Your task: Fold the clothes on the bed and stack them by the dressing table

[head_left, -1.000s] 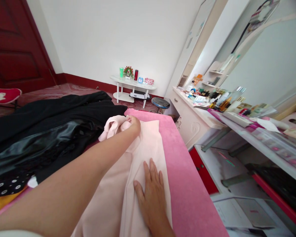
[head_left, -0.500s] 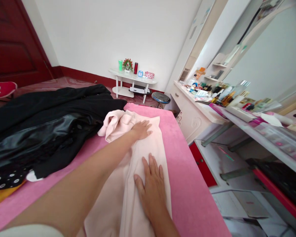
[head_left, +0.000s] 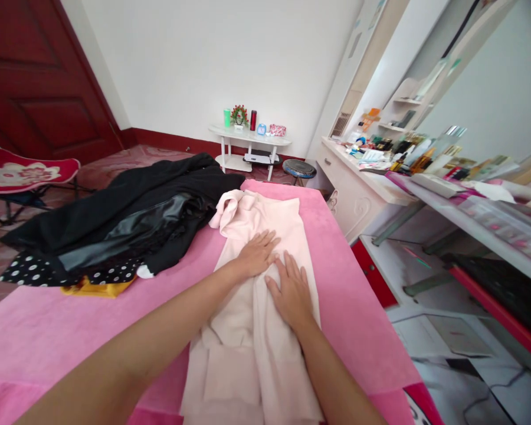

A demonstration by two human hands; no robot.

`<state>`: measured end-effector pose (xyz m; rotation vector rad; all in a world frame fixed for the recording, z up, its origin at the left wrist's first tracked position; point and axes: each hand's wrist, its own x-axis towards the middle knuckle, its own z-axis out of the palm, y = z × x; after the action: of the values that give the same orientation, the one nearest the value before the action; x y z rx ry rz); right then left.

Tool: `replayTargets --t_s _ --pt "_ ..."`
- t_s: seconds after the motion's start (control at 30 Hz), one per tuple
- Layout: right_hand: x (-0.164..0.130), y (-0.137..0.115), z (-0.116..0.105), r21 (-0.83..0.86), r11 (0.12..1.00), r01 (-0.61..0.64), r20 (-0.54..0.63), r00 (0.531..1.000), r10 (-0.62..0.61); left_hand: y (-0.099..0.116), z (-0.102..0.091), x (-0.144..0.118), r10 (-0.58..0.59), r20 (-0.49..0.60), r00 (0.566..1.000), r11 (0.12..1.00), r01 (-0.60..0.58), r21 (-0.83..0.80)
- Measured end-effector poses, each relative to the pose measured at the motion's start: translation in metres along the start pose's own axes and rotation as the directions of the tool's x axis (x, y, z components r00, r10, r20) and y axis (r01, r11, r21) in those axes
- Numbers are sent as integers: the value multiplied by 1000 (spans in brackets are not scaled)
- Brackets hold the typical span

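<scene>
Both hands, left hand (head_left: 257,254) and right hand (head_left: 292,289), press flat with fingers spread on a pale pink fabric garment (head_left: 252,330), pinning it smooth atop the pink plush bedcover (head_left: 71,330).

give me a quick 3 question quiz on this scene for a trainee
1. True or false: both hands lie flat, palms down, on the pale pink garment.
2. Multiple choice: what lies left of the pale pink garment on the pink bed cover? A) a heap of black clothes B) a stack of books C) a laptop
3. Fill in: the left hand and the right hand rest ____ each other, near the middle of the garment.

Key
1. True; neither hand grips any cloth.
2. A, the black clothes, with a polka-dot piece at the near edge.
3. Beside; the fingers all but touch.
</scene>
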<state>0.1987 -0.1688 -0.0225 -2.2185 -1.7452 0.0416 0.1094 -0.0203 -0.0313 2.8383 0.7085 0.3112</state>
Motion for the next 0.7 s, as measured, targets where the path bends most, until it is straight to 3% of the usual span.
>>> replayTargets --t_s 0.17,0.3,0.43,0.53,0.6,0.7 --pt "-5 -5 -1 -19 1000 7 25 1000 -7 19 -9 -77 -19 16 1000 1000 19 -10" --pt "-23 -9 -9 43 999 22 114 993 -26 34 -18 -125 -4 65 998 1000 6 -30" --pt "-68 -8 -29 261 962 76 198 972 -130 45 -29 -164 32 125 992 993 -18 -118" --pt "-113 -9 -49 442 893 80 151 975 -163 52 -37 -185 54 154 987 979 -22 -205" --pt "-139 -14 -59 452 883 124 113 974 -194 54 -42 -195 94 173 981 966 -48 -253" --pt "-166 -26 -61 339 916 215 94 961 -260 57 -49 -204 177 190 966 951 -118 -286"
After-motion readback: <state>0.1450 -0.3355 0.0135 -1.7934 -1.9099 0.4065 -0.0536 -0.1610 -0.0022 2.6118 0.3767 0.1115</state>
